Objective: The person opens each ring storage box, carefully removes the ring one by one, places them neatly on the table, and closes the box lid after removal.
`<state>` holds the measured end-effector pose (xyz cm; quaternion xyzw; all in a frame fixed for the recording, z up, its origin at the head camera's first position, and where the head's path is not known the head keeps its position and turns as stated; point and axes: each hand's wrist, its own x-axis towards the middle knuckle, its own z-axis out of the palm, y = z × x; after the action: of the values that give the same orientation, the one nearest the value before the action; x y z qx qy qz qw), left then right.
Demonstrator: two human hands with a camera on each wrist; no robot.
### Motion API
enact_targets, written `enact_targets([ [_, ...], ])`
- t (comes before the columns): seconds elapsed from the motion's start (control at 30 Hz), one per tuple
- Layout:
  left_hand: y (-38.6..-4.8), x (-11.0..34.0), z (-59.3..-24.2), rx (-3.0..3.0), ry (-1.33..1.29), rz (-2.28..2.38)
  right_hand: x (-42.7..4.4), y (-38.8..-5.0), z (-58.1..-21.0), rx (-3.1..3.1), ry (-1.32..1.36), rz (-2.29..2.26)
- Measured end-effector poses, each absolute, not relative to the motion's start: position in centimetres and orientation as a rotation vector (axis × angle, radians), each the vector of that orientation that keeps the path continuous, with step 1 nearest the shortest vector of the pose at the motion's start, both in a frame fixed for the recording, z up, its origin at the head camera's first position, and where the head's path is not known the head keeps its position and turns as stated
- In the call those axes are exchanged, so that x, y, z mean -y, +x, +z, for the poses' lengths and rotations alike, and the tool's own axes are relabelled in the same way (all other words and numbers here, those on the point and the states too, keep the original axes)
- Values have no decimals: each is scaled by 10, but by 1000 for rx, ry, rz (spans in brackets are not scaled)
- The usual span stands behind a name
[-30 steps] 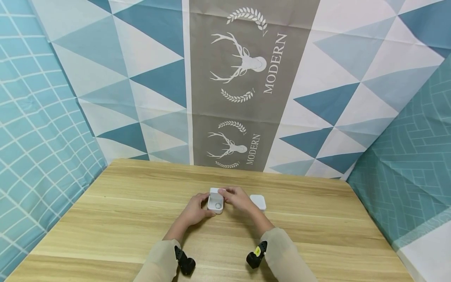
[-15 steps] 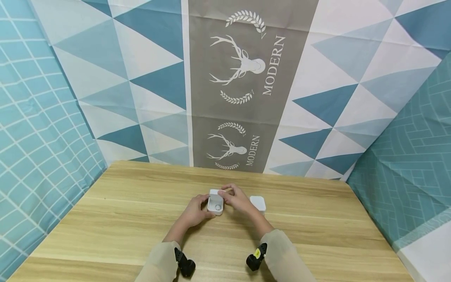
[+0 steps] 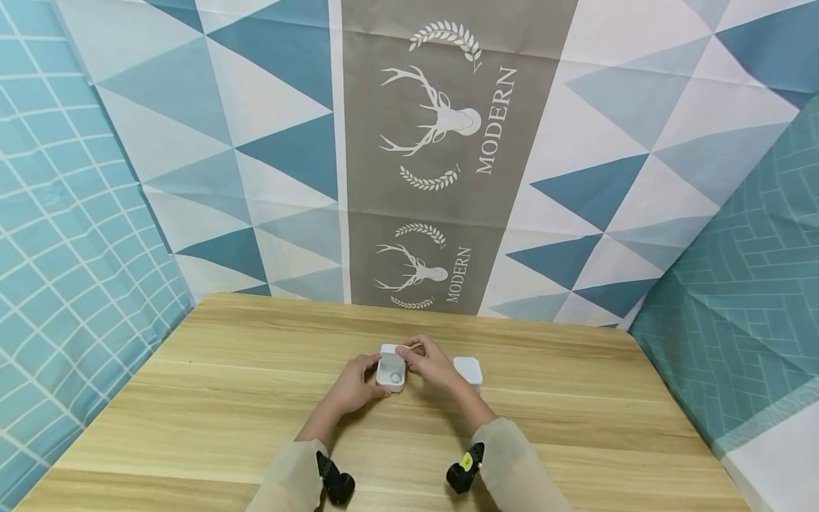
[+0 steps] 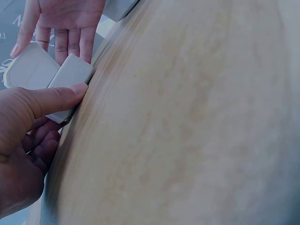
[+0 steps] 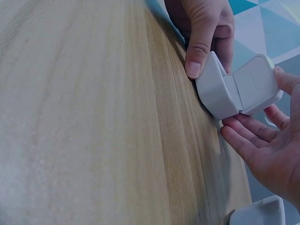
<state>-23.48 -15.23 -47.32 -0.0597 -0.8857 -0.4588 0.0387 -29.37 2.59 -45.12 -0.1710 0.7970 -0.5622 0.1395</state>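
A small white ring box stands on the table with its hinged lid raised. Inside it, in the head view, a small silvery ring shows. My left hand grips the base, its thumb along the near side and its fingers around the far left. With thumb and fingers, my right hand pinches the raised lid at its right edge. In the right wrist view, the right thumb lies on the lid's edge, with other fingers below near the base.
A second white box, lid down, sits on the wooden table just right of my right hand. Patterned cloth hangs behind the table's back edge, with blue cloth at both sides.
Hands and ring box stay almost in place, the lid still raised. The head view has shifted slightly, and some right-hand fingers have lifted a little off the lid.
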Motion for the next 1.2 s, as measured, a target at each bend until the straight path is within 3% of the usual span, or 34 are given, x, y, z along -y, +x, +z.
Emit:
enact_targets([
  [0.67,-234,152,-474,2714,-179,-1406,-27,-284,-435,-2240,-513,-1652],
  [1.2,-235,152,-474,2718,-190,-1416,-26,-292,-449,-2243,-478,-1662],
])
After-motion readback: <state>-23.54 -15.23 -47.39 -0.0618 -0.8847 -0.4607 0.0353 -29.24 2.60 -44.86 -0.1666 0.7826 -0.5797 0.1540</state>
